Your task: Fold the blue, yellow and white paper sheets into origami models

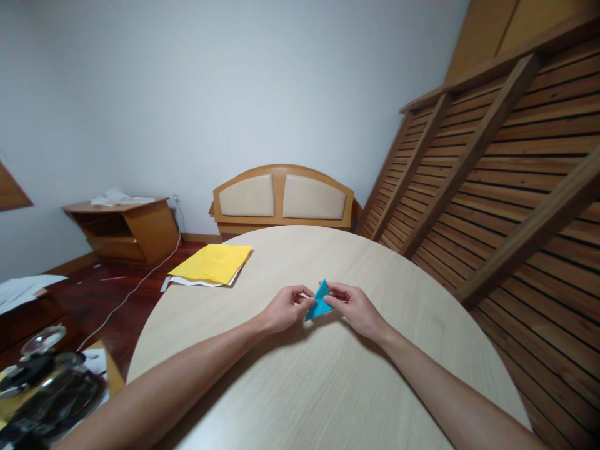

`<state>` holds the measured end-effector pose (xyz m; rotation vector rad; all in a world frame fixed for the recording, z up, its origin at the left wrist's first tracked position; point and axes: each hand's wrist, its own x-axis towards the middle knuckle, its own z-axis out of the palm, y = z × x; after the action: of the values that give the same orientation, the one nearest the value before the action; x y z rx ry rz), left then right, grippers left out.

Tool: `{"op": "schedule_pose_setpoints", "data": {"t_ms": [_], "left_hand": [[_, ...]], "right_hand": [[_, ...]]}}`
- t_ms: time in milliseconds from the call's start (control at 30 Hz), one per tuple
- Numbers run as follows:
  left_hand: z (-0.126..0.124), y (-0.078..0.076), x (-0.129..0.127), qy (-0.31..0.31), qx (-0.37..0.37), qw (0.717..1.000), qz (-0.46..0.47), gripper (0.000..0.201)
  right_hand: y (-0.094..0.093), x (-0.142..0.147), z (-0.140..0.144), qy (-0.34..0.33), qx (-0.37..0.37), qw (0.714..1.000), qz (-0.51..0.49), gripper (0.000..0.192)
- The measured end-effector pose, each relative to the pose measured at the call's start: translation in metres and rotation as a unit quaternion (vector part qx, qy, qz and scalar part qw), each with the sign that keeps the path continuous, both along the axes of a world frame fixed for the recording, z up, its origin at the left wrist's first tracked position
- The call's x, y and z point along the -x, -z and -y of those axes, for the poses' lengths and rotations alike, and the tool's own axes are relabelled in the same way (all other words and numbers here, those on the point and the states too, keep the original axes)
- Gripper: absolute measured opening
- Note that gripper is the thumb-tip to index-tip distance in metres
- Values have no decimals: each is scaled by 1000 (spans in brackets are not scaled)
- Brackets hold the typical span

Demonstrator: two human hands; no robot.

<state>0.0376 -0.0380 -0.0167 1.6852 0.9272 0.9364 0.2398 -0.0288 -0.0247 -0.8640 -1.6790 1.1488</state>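
Observation:
A small blue paper [320, 302], folded into a triangle, is held just above the round pale wooden table [300, 387] near its middle. My left hand [285, 308] pinches the triangle's left edge with thumb and fingertips. My right hand [352, 306] pinches its right edge from the other side. The triangle's tip points up between both hands, and its lower corner reaches toward the tabletop.
A stack of yellow and white paper sheets [212, 264] lies at the table's far left edge. Behind the table stands a padded wooden headboard [282, 199]. Slatted wooden frames [506, 187] lean on the right. A low wooden cabinet [124, 228] and floor clutter [47, 381] are on the left.

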Motion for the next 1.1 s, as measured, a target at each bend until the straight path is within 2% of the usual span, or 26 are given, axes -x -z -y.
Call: {"op": "schedule_pose_setpoints", "data": {"t_ms": [133,233,367,467,567,667,833,1100], "left_hand": [[1,1,-1,19,27,999,16,45],[0,2,-3,-14,14,1000,21,39],[-3,1,-3,-42,27,998,39,39],[-4,3,-4,-23,46,996,72,44],[-5,7,-4,-5,38,995,97,46],[-3,9,-4,1,22,995,97,44],[-2,6,-3,14,-2,995,100,43],[0,2,-2,12,-9,995,95,39]], "right_hand": [[-1,2,3,20,-21,1000,10,42],[-1,6,6,67,-53,996,16,45],[-3,9,10,123,-100,986,51,28],[-4,9,13,150,-169,967,118,11],[-4,9,15,158,-210,950,171,10],[-5,11,17,150,-201,952,177,11],[-8,14,20,97,-178,969,142,13],[-8,14,21,78,-128,984,93,23]]}}
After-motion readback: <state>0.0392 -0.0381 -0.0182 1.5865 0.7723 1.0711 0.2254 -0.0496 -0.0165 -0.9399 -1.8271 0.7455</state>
